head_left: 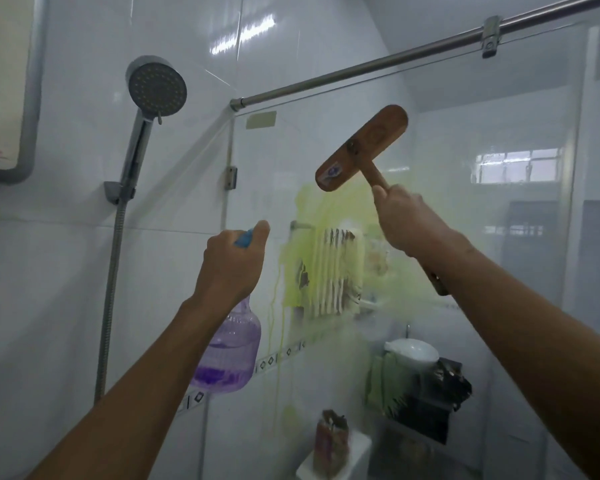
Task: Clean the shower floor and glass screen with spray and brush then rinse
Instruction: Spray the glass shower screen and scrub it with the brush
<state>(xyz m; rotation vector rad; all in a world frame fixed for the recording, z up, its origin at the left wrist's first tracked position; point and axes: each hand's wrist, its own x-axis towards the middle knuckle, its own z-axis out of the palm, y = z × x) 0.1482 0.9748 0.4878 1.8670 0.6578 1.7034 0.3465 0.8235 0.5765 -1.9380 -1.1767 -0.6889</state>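
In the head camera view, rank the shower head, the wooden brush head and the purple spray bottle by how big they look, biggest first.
1. Purple spray bottle, though it is nearest the camera and partly hidden by the left hand.
2. Wooden brush head.
3. Shower head, not far behind the brush head.

The spray bottle (227, 351) is being held left of the brush (361, 148), both before the glass screen (465, 237); the shower head (156, 86) is being kept farther left.
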